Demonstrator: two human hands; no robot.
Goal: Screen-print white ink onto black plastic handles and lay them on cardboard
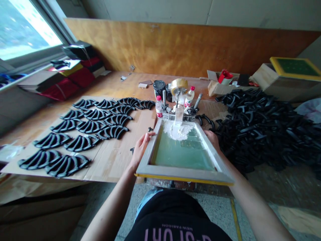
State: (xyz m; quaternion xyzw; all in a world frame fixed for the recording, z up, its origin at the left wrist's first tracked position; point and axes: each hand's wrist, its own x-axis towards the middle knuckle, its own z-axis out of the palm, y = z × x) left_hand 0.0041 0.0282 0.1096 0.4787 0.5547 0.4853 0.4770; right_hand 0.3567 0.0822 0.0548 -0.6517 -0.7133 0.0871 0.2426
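A silk-screen printing frame (pixel 184 170) with green mesh lies in front of me, tilted, its near edge yellow underneath. White paste (pixel 184 133) is smeared over the far end of the mesh, and a paste-coated scraper (pixel 179 115) stands in it. My left hand (pixel 140 147) is closed on the frame's left side, thumb and fingers at the rim. On the opposite side my right hand (pixel 212 138) grips the right rim, its fingers partly hidden. Behind the frame sits a metal clamp stand (pixel 164 100) with upright posts.
Curved black plastic parts (pixel 82 144) lie in rows on cardboard at left. A large heap of black parts (pixel 260 130) fills the right. Two red-capped bottles (pixel 159 106), a black tub (pixel 159 87) and a tape roll (pixel 179 85) stand behind the frame. Boxes (pixel 265 80) are at back right.
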